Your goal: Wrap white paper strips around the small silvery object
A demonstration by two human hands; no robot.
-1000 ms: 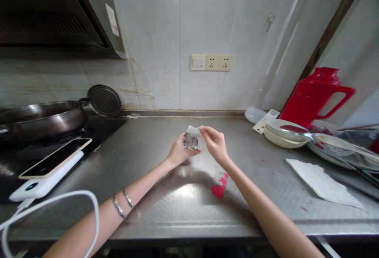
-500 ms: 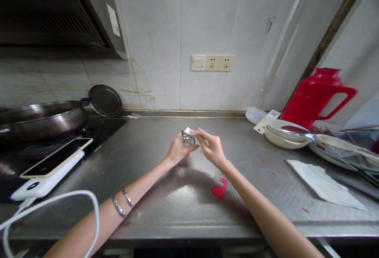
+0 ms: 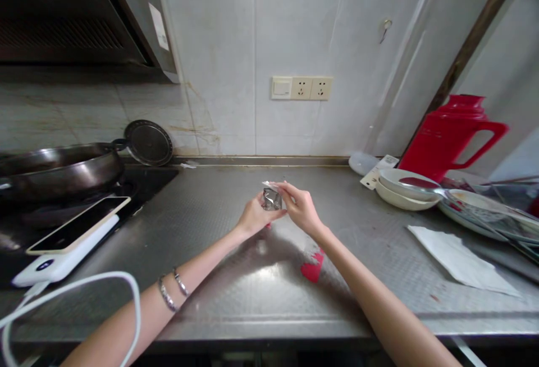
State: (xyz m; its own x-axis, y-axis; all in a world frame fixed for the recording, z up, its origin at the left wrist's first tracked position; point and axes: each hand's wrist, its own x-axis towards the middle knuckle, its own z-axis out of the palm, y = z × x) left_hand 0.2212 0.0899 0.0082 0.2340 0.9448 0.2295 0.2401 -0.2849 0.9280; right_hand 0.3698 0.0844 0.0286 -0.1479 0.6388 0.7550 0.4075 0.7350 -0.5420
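Note:
My left hand (image 3: 252, 215) is closed round a small shiny grey, see-through-looking container (image 3: 272, 199), held above the steel counter. Whether it is glass or plastic is unclear. At its upper edge, the fingers of my right hand (image 3: 301, 207) pinch a thin whitish piece (image 3: 269, 186), like tissue or film. Both hands are close together at the container. Just below my left hand a bit of red (image 3: 268, 225) shows. Nearer me on the counter lies a torn-edged red patch (image 3: 312, 267), beside my right forearm.
On the left are a metal pan (image 3: 63, 168), a phone (image 3: 80, 224) and a cabled white power bank (image 3: 63, 263). A red thermos jug (image 3: 442, 137), stacked bowls (image 3: 404, 198), a plate (image 3: 467, 221) and a white napkin (image 3: 463, 260) occupy the right. Sockets (image 3: 311, 88) are on the wall.
My right hand has moved slightly left and closer to the container, bringing the whitish piece over its edge. The container's angle in my left hand has shifted a little.

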